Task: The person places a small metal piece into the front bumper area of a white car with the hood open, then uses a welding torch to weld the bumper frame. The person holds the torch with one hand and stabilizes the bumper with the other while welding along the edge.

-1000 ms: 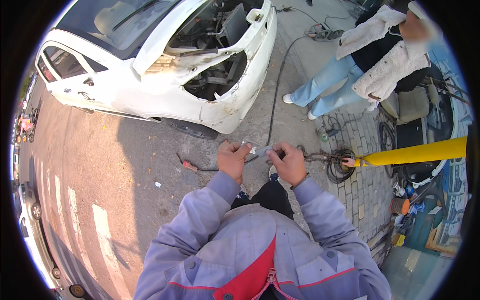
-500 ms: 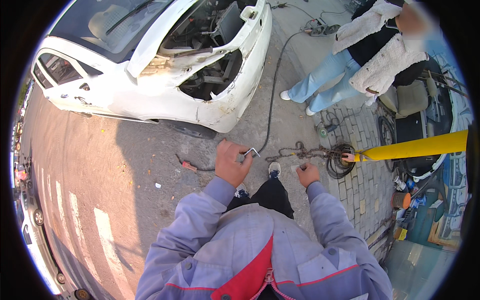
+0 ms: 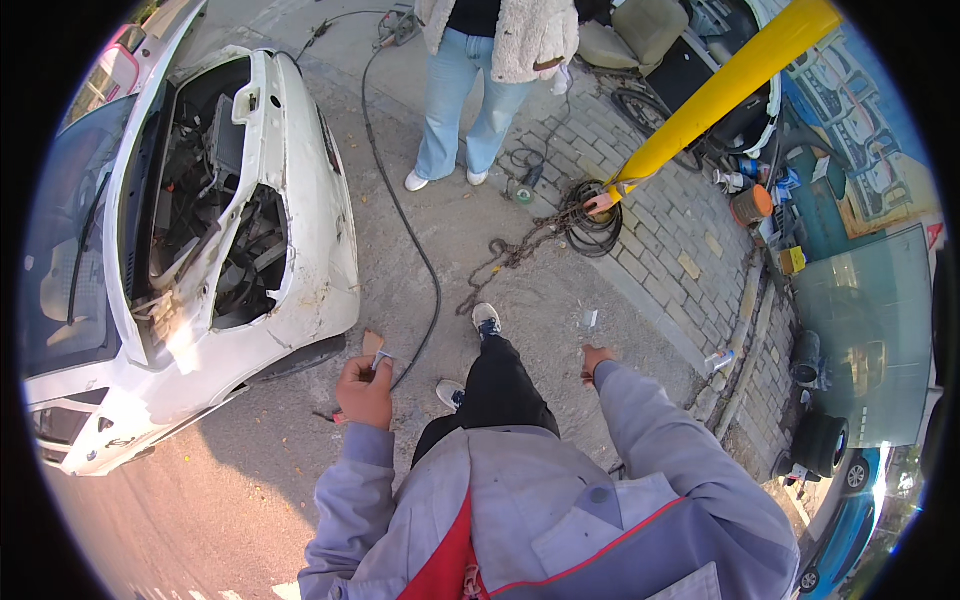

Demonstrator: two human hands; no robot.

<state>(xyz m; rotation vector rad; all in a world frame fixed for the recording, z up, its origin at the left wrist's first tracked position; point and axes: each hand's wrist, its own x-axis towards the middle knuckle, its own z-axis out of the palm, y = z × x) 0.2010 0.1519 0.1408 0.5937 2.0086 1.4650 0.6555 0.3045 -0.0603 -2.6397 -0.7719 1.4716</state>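
My left hand point(image 3: 366, 394) is closed in a pinch on a small bent whitish piece point(image 3: 381, 358), in front of the white car's corner. What the piece is made of cannot be told. My right hand point(image 3: 597, 363) is out to the right with its fingers apart, as far as they show, and nothing visible in them. Just beyond it is a small pale flat piece point(image 3: 590, 318), apart from the fingers; whether it lies on the ground or is in the air is unclear. My shoes point(image 3: 486, 319) are between the two hands, one ahead of the other.
A damaged white car point(image 3: 325, 250) with its front open stands at left. A black cable point(image 3: 400, 212) crosses the ground toward a red-ended clamp. A person in light jeans point(image 3: 455, 110) stands ahead. Rusty chain point(image 3: 490, 268), coiled hose point(image 3: 597, 240), a yellow post point(image 3: 715, 95) and glass panel point(image 3: 860, 340) are at right.
My view has turned right and I have stepped, so the car sits farther left. The pale piece between my right fingers earlier now appears apart from them. My left hand still holds its bent piece.
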